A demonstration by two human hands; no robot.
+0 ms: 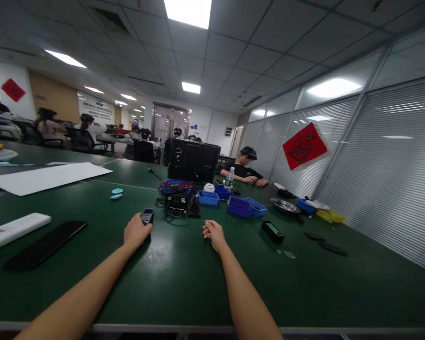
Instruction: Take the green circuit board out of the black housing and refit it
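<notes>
My left hand point(136, 231) is closed around a small dark handheld device with a screen point(148, 216), low over the green tabletop point(184, 293). Its fingers cover the lower part of the device. To the right, my right hand point(214, 233) rests on the table with its fingers curled in, and nothing shows in them. Beyond the hands lies a black boxy device with cables point(176, 204). Two light-blue pieces point(116, 192) are on the table past my left hand.
A black monitor point(193, 159) stands behind blue trays point(208, 198), a white ball point(208, 187) and a water bottle point(230, 177). At right are a black box point(272, 231) and a metal pan point(284, 206). A black slab point(46, 243) lies left. Another person point(246, 170) sits across.
</notes>
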